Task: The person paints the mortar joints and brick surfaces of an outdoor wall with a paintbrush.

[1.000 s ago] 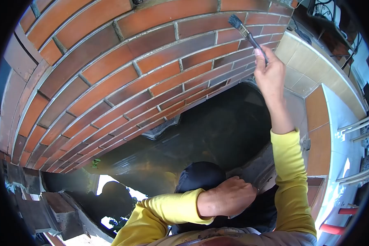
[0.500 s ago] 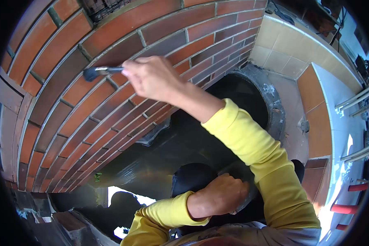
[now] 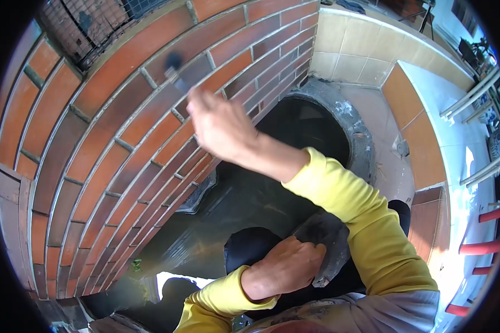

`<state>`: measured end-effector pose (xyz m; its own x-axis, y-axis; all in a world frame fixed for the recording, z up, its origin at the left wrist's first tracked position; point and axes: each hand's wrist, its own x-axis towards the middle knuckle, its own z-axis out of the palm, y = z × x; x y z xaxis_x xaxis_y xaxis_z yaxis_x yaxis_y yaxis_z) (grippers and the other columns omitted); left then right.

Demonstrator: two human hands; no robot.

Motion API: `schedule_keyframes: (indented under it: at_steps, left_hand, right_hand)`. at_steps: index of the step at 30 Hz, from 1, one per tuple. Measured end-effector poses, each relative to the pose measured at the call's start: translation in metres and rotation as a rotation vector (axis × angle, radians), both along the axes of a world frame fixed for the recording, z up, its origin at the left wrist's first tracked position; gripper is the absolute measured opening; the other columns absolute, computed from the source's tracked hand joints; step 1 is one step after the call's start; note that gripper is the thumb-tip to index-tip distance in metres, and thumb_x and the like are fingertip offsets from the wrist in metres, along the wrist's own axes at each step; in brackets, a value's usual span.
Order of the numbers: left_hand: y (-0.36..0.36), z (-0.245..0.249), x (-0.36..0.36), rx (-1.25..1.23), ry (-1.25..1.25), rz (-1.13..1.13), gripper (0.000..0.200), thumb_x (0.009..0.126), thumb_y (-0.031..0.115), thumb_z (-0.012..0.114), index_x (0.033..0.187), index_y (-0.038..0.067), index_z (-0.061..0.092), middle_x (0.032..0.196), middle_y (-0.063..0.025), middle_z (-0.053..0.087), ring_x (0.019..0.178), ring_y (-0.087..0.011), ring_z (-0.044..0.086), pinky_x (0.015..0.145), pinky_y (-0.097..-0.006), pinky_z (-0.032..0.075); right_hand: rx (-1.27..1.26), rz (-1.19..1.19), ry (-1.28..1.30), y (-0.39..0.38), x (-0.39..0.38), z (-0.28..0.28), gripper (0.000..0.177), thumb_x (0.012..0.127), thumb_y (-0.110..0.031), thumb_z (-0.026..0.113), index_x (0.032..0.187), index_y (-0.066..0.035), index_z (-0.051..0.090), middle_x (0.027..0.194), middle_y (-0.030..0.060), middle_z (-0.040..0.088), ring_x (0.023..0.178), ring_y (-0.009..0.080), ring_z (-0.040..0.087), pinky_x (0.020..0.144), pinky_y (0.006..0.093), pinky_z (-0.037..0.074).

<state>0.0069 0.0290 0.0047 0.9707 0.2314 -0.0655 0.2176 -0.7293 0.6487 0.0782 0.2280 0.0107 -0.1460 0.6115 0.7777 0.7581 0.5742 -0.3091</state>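
Note:
My right hand (image 3: 222,125) is closed round the handle of a dark-bristled brush (image 3: 178,75), blurred by motion. The brush points up and to the left, in front of a wall of red and brown bricks (image 3: 108,191) with pale joints. My left hand (image 3: 289,266) is closed in a fist low in the middle, beside a grey stone-like piece (image 3: 333,255). Whether its fingers grip anything is hidden.
Dark water (image 3: 233,200) lies below, inside a curved concrete rim (image 3: 358,125). Beige tiles (image 3: 350,50) line the far wall. Red bars (image 3: 480,247) and pale rails stand at the right. A metal grille (image 3: 144,6) is at the upper left.
The brush has moved right and up along the wall and now tilts upward. The view has shifted, and more of the grey piece beside my left hand shows.

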Motion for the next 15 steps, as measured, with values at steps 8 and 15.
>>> schedule_keyframes:
  at_steps: [8,15]
  left_hand:
    - [-0.001,0.004,-0.009,0.001,0.004,0.037,0.018,0.097,0.017,0.061,0.086,0.002,0.056,0.069,-0.0140,0.064,0.066,-0.0355,0.066,0.068,-0.0440,0.052]
    - [0.003,0.001,0.002,0.004,0.030,0.032,0.018,0.097,0.017,0.061,0.086,0.002,0.056,0.070,-0.0140,0.064,0.066,-0.0356,0.066,0.065,-0.0439,0.053]
  right_hand:
    - [-0.073,-0.519,0.136,0.061,0.134,0.036,0.015,0.094,-0.008,0.058,0.095,0.005,0.065,0.080,0.0217,0.071,0.074,0.0377,0.073,0.063,0.0437,0.059]
    - [-0.040,0.171,-0.253,-0.019,-0.005,0.021,0.039,0.092,-0.004,0.058,0.126,0.014,0.058,0.096,0.0224,0.070,0.065,0.0353,0.070,0.058,0.0452,0.058]
